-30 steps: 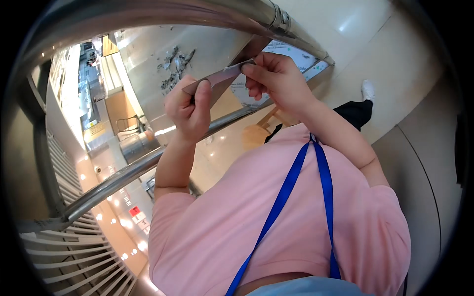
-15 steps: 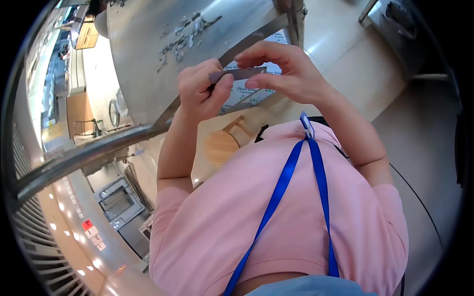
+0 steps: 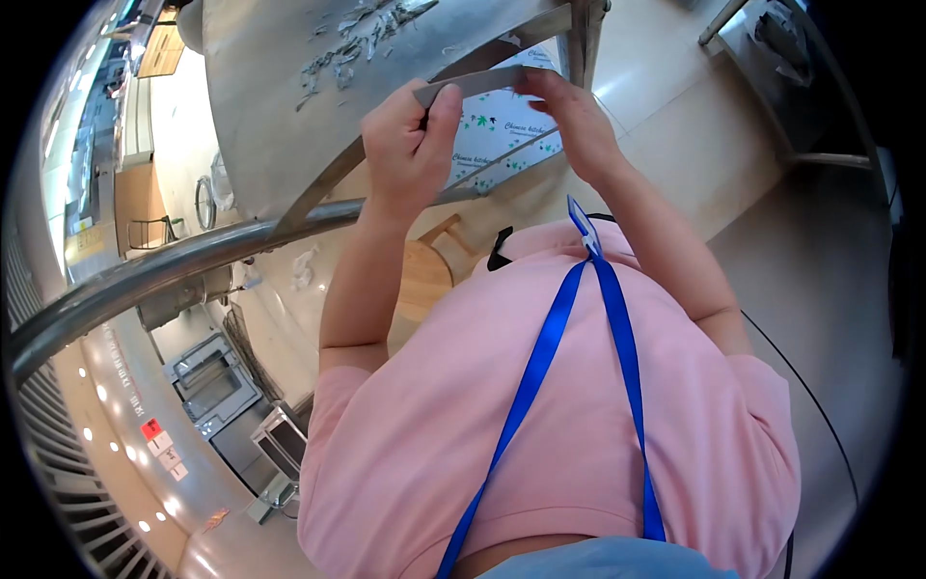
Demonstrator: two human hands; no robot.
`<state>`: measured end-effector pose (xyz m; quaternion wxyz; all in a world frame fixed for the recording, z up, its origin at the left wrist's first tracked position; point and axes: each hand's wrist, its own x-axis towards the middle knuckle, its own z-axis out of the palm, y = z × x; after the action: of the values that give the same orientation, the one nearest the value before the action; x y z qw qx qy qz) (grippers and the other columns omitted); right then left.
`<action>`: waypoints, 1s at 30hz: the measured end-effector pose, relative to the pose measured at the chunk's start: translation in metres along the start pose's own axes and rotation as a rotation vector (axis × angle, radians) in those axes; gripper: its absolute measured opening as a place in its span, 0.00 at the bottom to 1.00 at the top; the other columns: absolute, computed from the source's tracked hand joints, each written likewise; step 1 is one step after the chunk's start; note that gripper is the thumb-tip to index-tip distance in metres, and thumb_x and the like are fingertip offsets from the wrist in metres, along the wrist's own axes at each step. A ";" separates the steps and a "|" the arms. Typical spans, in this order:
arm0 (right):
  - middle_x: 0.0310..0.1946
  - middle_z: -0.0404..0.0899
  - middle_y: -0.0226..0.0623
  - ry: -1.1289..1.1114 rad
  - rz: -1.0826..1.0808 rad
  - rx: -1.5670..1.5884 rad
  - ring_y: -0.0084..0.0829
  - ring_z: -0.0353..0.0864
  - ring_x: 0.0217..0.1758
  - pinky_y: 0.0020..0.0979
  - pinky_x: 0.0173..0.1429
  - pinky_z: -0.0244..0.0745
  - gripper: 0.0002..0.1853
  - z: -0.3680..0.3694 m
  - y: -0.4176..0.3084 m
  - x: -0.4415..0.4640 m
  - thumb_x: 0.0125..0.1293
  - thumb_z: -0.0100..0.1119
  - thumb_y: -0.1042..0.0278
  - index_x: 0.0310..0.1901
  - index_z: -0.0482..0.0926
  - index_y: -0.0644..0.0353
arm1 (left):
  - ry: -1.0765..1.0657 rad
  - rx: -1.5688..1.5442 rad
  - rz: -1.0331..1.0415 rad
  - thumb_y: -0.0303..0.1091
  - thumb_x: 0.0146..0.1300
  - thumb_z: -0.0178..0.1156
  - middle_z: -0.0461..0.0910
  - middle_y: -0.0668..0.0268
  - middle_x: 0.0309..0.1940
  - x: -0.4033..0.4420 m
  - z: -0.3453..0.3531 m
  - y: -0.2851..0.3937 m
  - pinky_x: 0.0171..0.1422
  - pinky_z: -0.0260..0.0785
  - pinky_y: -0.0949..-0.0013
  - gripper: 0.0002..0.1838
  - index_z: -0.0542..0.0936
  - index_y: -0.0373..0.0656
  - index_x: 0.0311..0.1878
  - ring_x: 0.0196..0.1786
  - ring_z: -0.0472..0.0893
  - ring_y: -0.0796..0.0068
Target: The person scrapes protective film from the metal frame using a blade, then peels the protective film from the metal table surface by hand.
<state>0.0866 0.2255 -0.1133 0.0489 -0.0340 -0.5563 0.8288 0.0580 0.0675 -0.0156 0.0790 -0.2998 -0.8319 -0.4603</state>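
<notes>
A flat grey strip (image 3: 473,85) spans the space between my two hands, above the metal table's near edge. My left hand (image 3: 410,154) is closed round its left end, with the thumb pressed along it. At the other end, the curled fingers of my right hand (image 3: 571,121) grip the strip's tip; they are slightly blurred. Beyond my left hand, a pile of thin grey scraps (image 3: 362,43) lies on the metal table (image 3: 256,106).
A round steel rail (image 3: 183,256) runs along the left. Under the table edge is a printed "Chinese kitchen" sheet (image 3: 497,145). A wooden stool (image 3: 424,280) stands below my left forearm. A metal rack (image 3: 772,87) is at the upper right.
Both hands have moved up and away from my body with the strip. My right hand has moved outward along it, from open around it to fingers closed at its end.
</notes>
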 end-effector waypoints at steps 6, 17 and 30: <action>0.32 0.77 0.33 -0.089 0.175 0.335 0.21 0.74 0.35 0.22 0.39 0.69 0.11 -0.017 -0.005 0.011 0.61 0.55 0.62 0.37 0.76 0.63 | 0.233 -0.186 -0.247 0.36 0.63 0.53 0.70 0.71 0.16 -0.021 0.050 -0.014 0.19 0.56 0.82 0.15 0.75 0.36 0.25 0.17 0.65 0.87; 0.25 0.78 0.33 0.020 0.084 0.020 0.20 0.74 0.28 0.21 0.32 0.67 0.12 -0.011 -0.020 0.027 0.58 0.59 0.63 0.33 0.77 0.66 | 0.408 -0.693 -0.553 0.41 0.63 0.53 0.73 0.69 0.22 -0.028 0.076 -0.044 0.22 0.59 0.81 0.14 0.75 0.37 0.33 0.20 0.69 0.84; 0.23 0.77 0.35 0.087 0.097 0.199 0.22 0.75 0.24 0.22 0.29 0.69 0.10 -0.006 -0.007 0.030 0.57 0.60 0.66 0.32 0.76 0.66 | 0.492 -0.686 -0.493 0.42 0.63 0.53 0.73 0.67 0.20 -0.026 0.076 -0.041 0.21 0.62 0.79 0.17 0.74 0.35 0.31 0.19 0.71 0.82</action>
<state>0.0580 0.2369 -0.1087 0.0359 -0.0917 -0.4664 0.8791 0.0667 0.1017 -0.0991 0.0588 0.0150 -0.6351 -0.7700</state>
